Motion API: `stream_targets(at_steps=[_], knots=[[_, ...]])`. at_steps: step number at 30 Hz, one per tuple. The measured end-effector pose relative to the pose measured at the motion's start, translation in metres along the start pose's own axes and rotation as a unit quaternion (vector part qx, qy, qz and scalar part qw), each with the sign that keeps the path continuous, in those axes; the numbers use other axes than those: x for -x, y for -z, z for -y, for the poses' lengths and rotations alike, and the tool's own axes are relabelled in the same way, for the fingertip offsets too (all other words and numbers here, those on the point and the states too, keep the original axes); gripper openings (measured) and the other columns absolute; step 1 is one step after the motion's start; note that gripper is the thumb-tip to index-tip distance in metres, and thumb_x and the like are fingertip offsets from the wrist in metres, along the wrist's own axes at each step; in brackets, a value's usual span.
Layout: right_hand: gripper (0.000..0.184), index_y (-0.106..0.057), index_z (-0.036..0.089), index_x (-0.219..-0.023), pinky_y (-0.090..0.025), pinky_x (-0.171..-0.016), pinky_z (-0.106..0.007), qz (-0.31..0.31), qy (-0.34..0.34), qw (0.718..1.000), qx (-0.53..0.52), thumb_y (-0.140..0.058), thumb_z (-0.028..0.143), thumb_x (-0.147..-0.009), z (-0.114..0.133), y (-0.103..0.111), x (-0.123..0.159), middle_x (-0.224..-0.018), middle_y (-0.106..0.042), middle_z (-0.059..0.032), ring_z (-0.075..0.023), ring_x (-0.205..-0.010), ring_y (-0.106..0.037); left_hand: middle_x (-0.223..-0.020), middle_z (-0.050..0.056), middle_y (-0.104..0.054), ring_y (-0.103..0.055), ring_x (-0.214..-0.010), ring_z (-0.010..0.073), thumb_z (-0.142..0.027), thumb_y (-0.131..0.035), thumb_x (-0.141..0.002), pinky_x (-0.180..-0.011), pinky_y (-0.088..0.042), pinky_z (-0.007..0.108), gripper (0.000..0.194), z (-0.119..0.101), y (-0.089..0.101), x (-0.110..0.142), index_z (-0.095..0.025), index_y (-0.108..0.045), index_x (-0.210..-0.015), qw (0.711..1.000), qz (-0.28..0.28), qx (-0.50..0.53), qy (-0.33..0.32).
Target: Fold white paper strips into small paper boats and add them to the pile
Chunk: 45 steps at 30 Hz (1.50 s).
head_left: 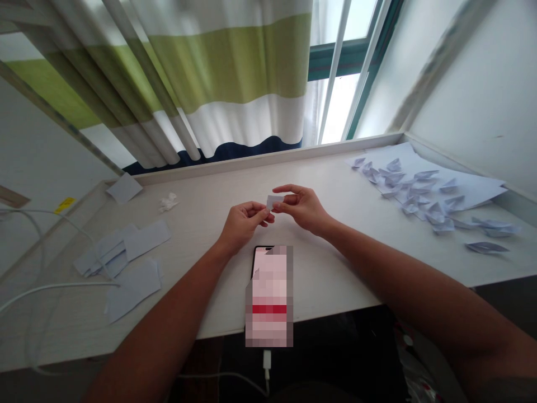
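A small white paper (pixel 274 201) is being pinched between left hand (pixel 242 223) and right hand (pixel 306 209), thumbs closed onto it; edge alignment before creasing is being advised.

The phone (pixel 269 288) lies on the desk (pixel 210 187), at six o'clock from the small held paper (pixel 274 200). Folded papers (pixel 435 212) sit at three o'clock, some on big sheets (pixel 474 187). Loose papers (pixel 146 239) lie at eight o'clock, and crumpled paper (pixel 168 202) at nine.
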State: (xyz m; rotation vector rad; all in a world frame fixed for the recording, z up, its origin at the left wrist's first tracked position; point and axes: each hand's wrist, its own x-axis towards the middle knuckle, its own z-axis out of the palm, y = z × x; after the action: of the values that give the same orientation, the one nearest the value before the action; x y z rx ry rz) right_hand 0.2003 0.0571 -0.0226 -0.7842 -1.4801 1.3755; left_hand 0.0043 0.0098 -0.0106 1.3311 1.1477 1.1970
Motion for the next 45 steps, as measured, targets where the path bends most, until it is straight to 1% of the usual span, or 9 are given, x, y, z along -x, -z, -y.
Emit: stream_targets(at_steps=[8, 14, 21, 26, 31, 34, 36, 41, 45], knots=[[0.059, -0.080, 0.015, -0.117, -0.067, -0.099, -0.048, 0.027, -0.039, 0.997, -0.065, -0.101, 0.047, -0.072, -0.005, 0.004, -0.003, -0.083, -0.084, -0.0043, -0.0223, -0.085, -0.082, -0.083, 0.011, -0.083, -0.078, -0.078, 0.0227, -0.051, -0.088, -0.082, -0.068, -0.057, 0.033, 0.037, 0.003, 0.001, 0.001, -0.015, -0.080, -0.090, 0.998, -0.003, -0.066, -0.015], [0.044, -0.082, 0.016, -0.099, -0.068, -0.095, -0.044, 0.027, -0.042, 0.998, -0.039, -0.102, 0.044, -0.071, -0.004, 0.004, -0.002, -0.091, -0.085, -0.0072, -0.0208, -0.085, -0.081, -0.085, 0.012, -0.084, -0.078, -0.078, 0.0235, -0.055, -0.081, -0.088, -0.069, -0.058, 0.034, 0.039, 0.007, 0.003, -0.001, -0.016, -0.081, -0.093, 0.995, 0.027, -0.097, -0.026], [0.047, -0.079, 0.017, -0.101, -0.067, -0.094, -0.044, 0.042, -0.031, 0.998, -0.040, -0.098, 0.052, -0.076, -0.001, 0.005, -0.002, -0.089, -0.085, -0.0062, -0.0229, -0.089, -0.083, -0.084, 0.011, -0.083, -0.077, -0.079, 0.0216, -0.048, -0.072, -0.095, -0.071, -0.057, 0.033, 0.032, 0.002, 0.005, 0.000, -0.017, -0.076, -0.089, 0.992, 0.049, -0.119, -0.013], [0.051, -0.075, 0.017, -0.106, -0.066, -0.089, -0.043, 0.046, -0.047, 0.998, -0.019, -0.101, 0.044, -0.071, 0.001, 0.008, -0.002, -0.081, -0.083, -0.0047, -0.0232, -0.084, -0.082, -0.077, 0.009, -0.080, -0.078, -0.078, 0.0226, -0.051, -0.075, -0.093, -0.069, -0.057, 0.032, 0.035, 0.002, 0.006, -0.001, -0.017, -0.072, -0.086, 0.996, 0.041, -0.075, 0.006], [0.047, -0.078, 0.017, -0.108, -0.062, -0.089, -0.036, 0.089, -0.075, 0.993, -0.033, -0.100, 0.035, -0.071, 0.005, 0.007, 0.000, -0.088, -0.084, -0.0036, -0.0185, -0.085, -0.079, -0.083, 0.009, -0.081, -0.077, -0.080, 0.0215, -0.050, -0.077, -0.090, -0.068, -0.059, 0.031, 0.034, 0.002, 0.008, -0.001, -0.017, -0.073, -0.088, 0.997, 0.020, -0.078, -0.008], [0.036, -0.074, 0.017, -0.082, -0.061, -0.083, -0.033, 0.112, -0.090, 0.989, -0.023, -0.100, 0.041, -0.071, 0.006, 0.005, 0.002, -0.085, -0.081, -0.0037, -0.0173, -0.083, -0.076, -0.082, 0.009, -0.081, -0.076, -0.080, 0.0212, -0.049, -0.078, -0.090, -0.069, -0.060, 0.032, 0.033, 0.002, 0.007, 0.000, -0.017, -0.076, -0.089, 0.995, 0.018, -0.090, -0.034], [0.043, -0.067, 0.018, -0.070, -0.060, -0.082, -0.034, 0.107, -0.086, 0.990, -0.018, -0.100, 0.046, -0.071, 0.006, 0.005, 0.002, -0.078, -0.079, -0.0032, -0.0183, -0.083, -0.076, -0.082, 0.009, -0.081, -0.077, -0.080, 0.0216, -0.050, -0.080, -0.088, -0.068, -0.060, 0.032, 0.033, 0.003, 0.006, 0.000, -0.016, -0.077, -0.091, 0.994, 0.016, -0.091, -0.051], [0.049, -0.068, 0.018, -0.070, -0.062, -0.082, -0.037, 0.096, -0.068, 0.993, 0.016, -0.100, 0.055, -0.070, 0.010, 0.007, 0.001, -0.078, -0.081, -0.0064, -0.0203, -0.081, -0.077, -0.084, 0.008, -0.082, -0.078, -0.081, 0.0230, -0.046, -0.091, -0.078, -0.066, -0.059, 0.031, 0.036, 0.005, 0.003, 0.000, -0.016, -0.080, -0.096, 0.995, -0.004, -0.070, -0.068], [0.050, -0.070, 0.018, -0.071, -0.059, -0.074, -0.034, 0.094, -0.049, 0.994, 0.030, -0.099, 0.058, -0.071, 0.013, 0.008, 0.000, -0.077, -0.081, -0.0072, -0.0198, -0.077, -0.076, -0.084, 0.008, -0.082, -0.078, -0.083, 0.0230, -0.048, -0.089, -0.080, -0.067, -0.059, 0.032, 0.034, 0.004, 0.001, 0.000, -0.017, -0.081, -0.091, 0.997, -0.010, -0.048, -0.056]])
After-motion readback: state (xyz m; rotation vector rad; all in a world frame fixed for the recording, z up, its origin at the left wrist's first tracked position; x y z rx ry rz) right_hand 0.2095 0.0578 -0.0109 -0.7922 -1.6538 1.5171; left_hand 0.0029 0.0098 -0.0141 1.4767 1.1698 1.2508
